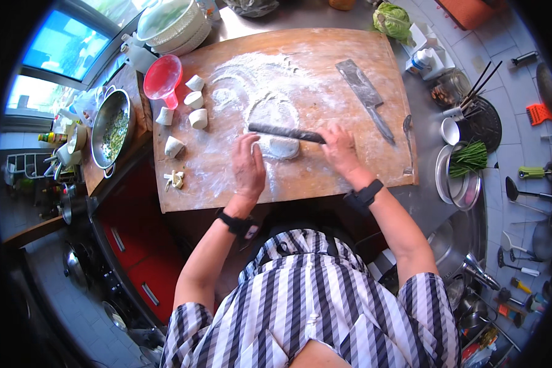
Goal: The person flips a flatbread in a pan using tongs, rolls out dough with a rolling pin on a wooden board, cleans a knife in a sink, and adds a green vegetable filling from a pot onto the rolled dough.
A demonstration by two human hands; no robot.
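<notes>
My right hand point(340, 146) grips the right end of a dark rolling pin point(287, 131). The pin lies across the upper edge of a floured, flattened oval piece of dough point(278, 148) on the wooden board point(313, 179). My left hand point(249, 166) is at the dough's left side, near the pin's left end; whether its fingers touch the pin or the dough I cannot tell. Loose flour point(276, 108) is spread beyond the pin. Several dough pieces point(198, 118) and some small dough scraps point(174, 180) sit on the board's left side. A cleaver point(359, 86) lies at the right.
A red funnel point(162, 79) rests at the board's left edge. Further left is a metal pan of chopped filling point(116, 131). On the right counter are bowls with green chives point(468, 160), a glass jar point(450, 87) and a black round trivet point(487, 122). A cabbage point(392, 21) lies behind.
</notes>
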